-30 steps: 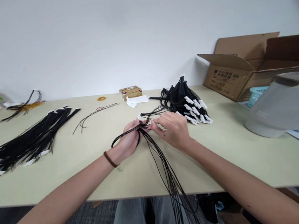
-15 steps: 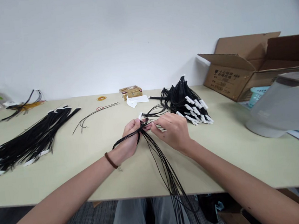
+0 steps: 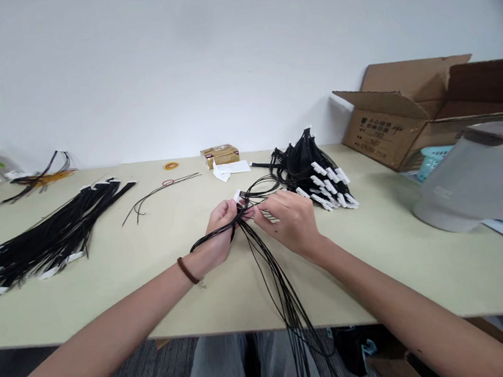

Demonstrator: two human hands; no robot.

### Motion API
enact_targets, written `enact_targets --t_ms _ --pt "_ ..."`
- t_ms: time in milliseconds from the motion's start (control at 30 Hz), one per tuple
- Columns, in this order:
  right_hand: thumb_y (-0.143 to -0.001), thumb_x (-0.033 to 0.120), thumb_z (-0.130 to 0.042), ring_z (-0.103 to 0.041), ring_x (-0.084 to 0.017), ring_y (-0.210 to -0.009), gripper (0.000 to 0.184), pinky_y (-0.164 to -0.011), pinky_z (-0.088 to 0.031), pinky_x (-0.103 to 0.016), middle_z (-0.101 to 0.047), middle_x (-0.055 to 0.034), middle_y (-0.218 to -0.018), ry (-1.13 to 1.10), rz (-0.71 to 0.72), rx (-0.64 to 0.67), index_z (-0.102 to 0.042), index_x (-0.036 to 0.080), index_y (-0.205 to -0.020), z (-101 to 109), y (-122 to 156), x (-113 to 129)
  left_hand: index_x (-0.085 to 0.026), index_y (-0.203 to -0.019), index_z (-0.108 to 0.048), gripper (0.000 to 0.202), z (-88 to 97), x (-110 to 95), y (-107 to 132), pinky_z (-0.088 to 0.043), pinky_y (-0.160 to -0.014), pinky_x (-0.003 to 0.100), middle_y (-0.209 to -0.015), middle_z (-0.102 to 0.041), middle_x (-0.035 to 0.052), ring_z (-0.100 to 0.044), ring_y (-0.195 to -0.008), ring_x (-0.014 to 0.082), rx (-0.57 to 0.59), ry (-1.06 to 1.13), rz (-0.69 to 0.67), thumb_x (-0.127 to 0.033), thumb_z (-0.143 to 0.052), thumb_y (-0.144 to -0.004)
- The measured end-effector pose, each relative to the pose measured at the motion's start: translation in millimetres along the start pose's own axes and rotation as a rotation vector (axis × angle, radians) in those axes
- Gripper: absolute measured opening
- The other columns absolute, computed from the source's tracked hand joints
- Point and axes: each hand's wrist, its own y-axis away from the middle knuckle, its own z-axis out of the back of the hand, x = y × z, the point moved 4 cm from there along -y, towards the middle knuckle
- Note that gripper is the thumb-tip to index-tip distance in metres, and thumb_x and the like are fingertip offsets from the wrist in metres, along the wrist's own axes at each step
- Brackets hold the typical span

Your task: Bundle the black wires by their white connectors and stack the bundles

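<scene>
A bundle of thin black wires [image 3: 277, 272] hangs from my hands over the table's front edge, its lower ends running past my knees. My left hand [image 3: 222, 227] is closed round the bundle, with a loop of wire lying across the wrist. A white connector [image 3: 237, 195] pokes up by the left thumb. My right hand [image 3: 290, 217] is closed too, thumb and fingers pinching some of the wires just right of the left hand. More wire curls behind the fingers towards the back, and the fingertips are partly hidden.
Coiled wire bundles with white connectors [image 3: 309, 168] are heaped behind my right hand. Straight black wires [image 3: 55, 231] lie at the left. A small gold box [image 3: 220, 155] stands by the wall. On the right are an open carton [image 3: 387, 122] and a grey translucent jug [image 3: 464, 183].
Almost nothing differs. Both hands stay at the bundle, with only a very slight shift of the fingers.
</scene>
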Motion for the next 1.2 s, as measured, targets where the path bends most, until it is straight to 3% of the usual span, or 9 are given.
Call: enact_targets --t_ms 267,500,667,800,967,1200 --pt "-0.084 0.026 -0.046 -0.042 -0.011 -0.055 0.022 -0.053 -0.029 -0.024 -0.052 0.0012 -0.055 -0.068 -0.076 0.050 -0.056 0.019 -0.066 0.6 -1.7 -2.7 -0.014 -0.069 -0.055 0.019 -2.9 -1.0 2.0 -0.038 -0.065 0.025 -0.066 -0.056 -0.0003 -0.049 -0.061 0.0107 0.010 0.005 0.013 -0.031 -0.060 -0.074" --pt "-0.085 0.025 -0.045 -0.043 -0.016 -0.071 0.020 -0.060 -0.031 -0.027 -0.057 -0.0027 -0.069 0.069 0.006 0.154 -0.056 0.019 -0.069 -4.2 -1.0 -0.5 -0.015 -0.063 -0.050 0.022 -2.8 0.9 1.2 -0.036 -0.059 0.022 -0.062 -0.049 -0.0025 -0.043 -0.058 0.0085 0.037 0.027 0.018 -0.030 -0.062 -0.072" --pt "-0.085 0.023 -0.045 -0.045 -0.020 -0.091 0.019 -0.072 -0.035 -0.031 -0.060 -0.0060 -0.100 0.021 -0.013 0.133 -0.056 0.020 -0.071 -0.3 -2.9 0.4 -0.015 -0.063 -0.048 0.025 -1.7 2.6 0.8 -0.035 -0.060 0.022 -0.063 -0.047 -0.0027 -0.042 -0.060 0.0087 0.087 -0.016 0.018 -0.033 -0.064 -0.070" --pt "-0.086 0.019 -0.040 -0.046 -0.021 -0.107 0.018 -0.080 -0.035 -0.035 -0.059 -0.0038 -0.114 -0.119 -0.009 0.222 -0.054 0.020 -0.075 -5.2 -2.9 -0.7 -0.016 -0.062 -0.046 0.027 -0.7 3.3 1.3 -0.032 -0.059 0.022 -0.062 -0.045 -0.0035 -0.038 -0.059 0.0086 0.099 -0.041 0.029 -0.035 -0.063 -0.070" --pt "-0.087 0.019 -0.036 -0.056 -0.016 -0.095 0.019 -0.076 -0.041 -0.028 -0.059 -0.0055 -0.115 -0.308 -0.071 0.293 -0.051 0.020 -0.075 -10.9 -0.1 -5.9 -0.015 -0.065 -0.049 0.026 -1.4 3.7 1.7 -0.032 -0.061 0.023 -0.064 -0.046 -0.0024 -0.040 -0.062 0.0099 0.131 -0.067 0.043 -0.037 -0.062 -0.071" --pt "-0.086 0.019 -0.038 -0.059 -0.013 -0.082 0.018 -0.066 -0.040 -0.023 -0.058 -0.0051 -0.114 -0.315 -0.097 0.302 -0.049 0.020 -0.072 -10.5 1.0 -7.1 -0.014 -0.067 -0.050 0.024 0.7 5.7 1.2 -0.030 -0.060 0.023 -0.064 -0.045 -0.0026 -0.038 -0.061 0.0093 0.131 -0.088 0.054 -0.035 -0.061 -0.073"
